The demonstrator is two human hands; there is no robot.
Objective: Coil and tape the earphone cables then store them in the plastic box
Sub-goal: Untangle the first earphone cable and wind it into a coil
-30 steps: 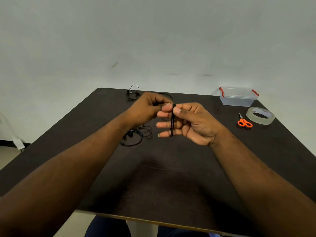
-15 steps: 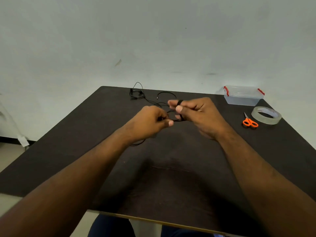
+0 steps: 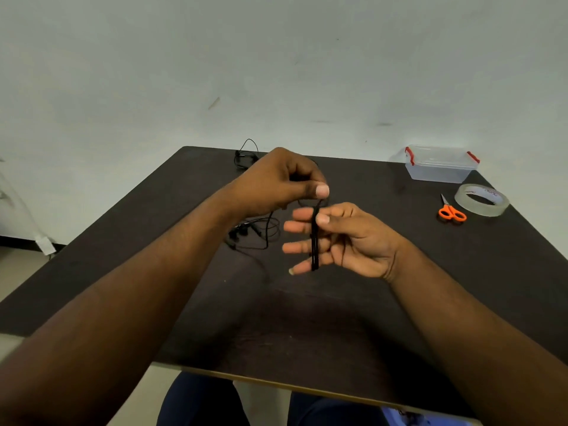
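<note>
A black earphone cable is wound in several turns across the spread fingers of my right hand, and the thumb presses the coil at the top. My left hand hovers just above and left of it, pinching the free run of the same cable between thumb and fingers. The loose end with the earbuds lies on the dark table under my left wrist. A second black earphone cable lies at the table's far edge. The clear plastic box with red clips stands at the far right.
Orange-handled scissors and a roll of clear tape lie right of my hands, in front of the box. A pale wall rises behind the table. The near table edge and my legs show at the bottom.
My left hand has risen from table height to above the right hand, drawing the cable up. My right hand has turned palm-in again with its fingers spread and the coil showing.
</note>
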